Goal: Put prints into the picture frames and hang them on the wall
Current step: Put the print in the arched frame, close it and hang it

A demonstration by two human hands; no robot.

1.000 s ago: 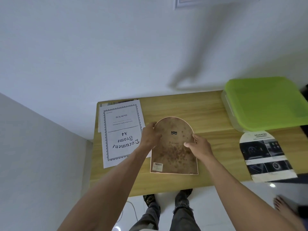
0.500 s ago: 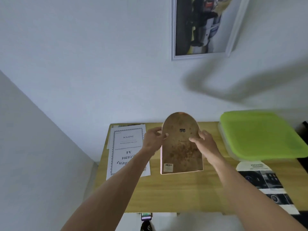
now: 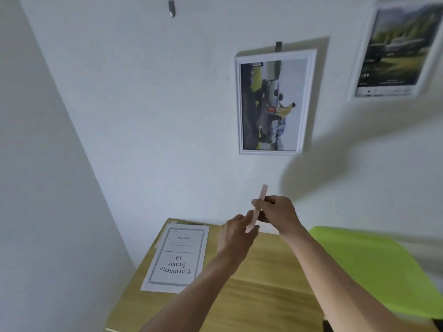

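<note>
Both hands are holding a thin frame edge-on above the table.

At lower centre, the left hand (image 3: pixel 236 233) and right hand (image 3: pixel 278 212) are pinching the pale arched frame (image 3: pixel 257 207) with curled fingers, over the wooden table (image 3: pixel 263 295); two framed prints (image 3: pixel 272 103) are hanging upper right, a wall hook (image 3: pixel 171 8) top centre.

I read "Document Frame A4" upside down on the bordered sheet (image 3: pixel 176 257) lying on the wooden table (image 3: pixel 263 295). Smaller lines on it too blurry. Wall prints' captions unreadable.
</note>
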